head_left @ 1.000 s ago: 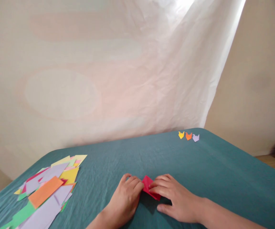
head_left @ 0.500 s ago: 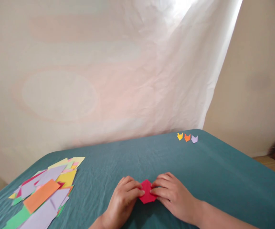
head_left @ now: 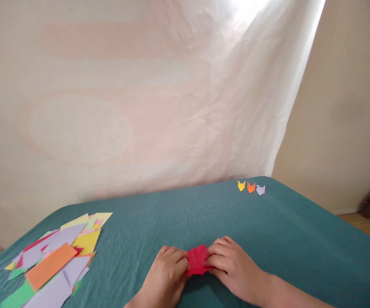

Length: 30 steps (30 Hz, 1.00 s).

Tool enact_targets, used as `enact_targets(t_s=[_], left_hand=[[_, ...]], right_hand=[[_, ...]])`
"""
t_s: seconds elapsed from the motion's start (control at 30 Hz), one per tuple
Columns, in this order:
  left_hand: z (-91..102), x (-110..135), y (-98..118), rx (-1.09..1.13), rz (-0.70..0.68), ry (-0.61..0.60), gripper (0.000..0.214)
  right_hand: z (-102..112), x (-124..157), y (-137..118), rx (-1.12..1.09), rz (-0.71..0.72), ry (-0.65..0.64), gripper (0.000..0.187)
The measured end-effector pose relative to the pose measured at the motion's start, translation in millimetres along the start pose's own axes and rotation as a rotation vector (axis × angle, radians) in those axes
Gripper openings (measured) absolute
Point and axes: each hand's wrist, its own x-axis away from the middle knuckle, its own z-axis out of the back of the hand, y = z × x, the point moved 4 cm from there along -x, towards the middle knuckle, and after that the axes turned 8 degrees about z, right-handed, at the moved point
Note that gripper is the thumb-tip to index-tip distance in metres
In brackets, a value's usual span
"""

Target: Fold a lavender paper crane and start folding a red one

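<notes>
A small piece of folded red paper (head_left: 197,259) is held between my two hands near the table's front. It shows a squarish face with crease lines. My left hand (head_left: 168,271) pinches its left edge, thumb and fingers closed on it. On the opposite edge, my right hand (head_left: 231,267) grips it with bent fingers. The fingertips cover both side edges of the paper.
A teal cloth covers the table (head_left: 146,226). Loose coloured paper sheets (head_left: 52,265) lie heaped on the left. Three folded paper birds, yellow (head_left: 241,186), orange (head_left: 251,188) and lilac (head_left: 261,190), lie at the far right edge. A pale curtain (head_left: 172,107) hangs behind.
The red paper has gone from a pointed, many-sided outline to a squarer, more opened one. Both hands have stayed on its sides, with their fingers shifted slightly.
</notes>
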Motion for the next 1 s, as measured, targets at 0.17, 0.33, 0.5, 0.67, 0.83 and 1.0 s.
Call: enact_targets(t_s=[0.17,0.33,0.5,0.67,0.83,1.0], left_hand=[[-6.2,0.5,-10.9,0.138,0.226,-0.028,0.010],[-10.2,-1.6,-21.3,0.213,0.371,-0.056,0.012],[-8.6,-1.2,-19.9,0.195,0.404,-0.052,0.010],[-10.0,-1.0,-22.2,0.113,0.456,-0.022,0.021],[-13.0,-1.0,-25.4,0.054,0.512,-0.027,0.022],[-15.6,-1.0,-26.5,0.062,0.552,-0.013,0.019]], right_hand=[[-4.2,-0.5,8.9,-0.076,-0.074,0.031,0.008],[-8.7,-2.3,15.5,-0.158,-0.205,0.085,0.001],[-11.0,-2.9,21.6,-0.183,-0.301,0.110,0.018],[-14.2,-6.6,27.9,-0.130,-0.372,0.066,0.024],[-18.0,-10.1,30.5,-0.054,-0.431,0.043,0.026],[-21.9,-11.3,31.6,0.012,-0.453,0.040,0.025]])
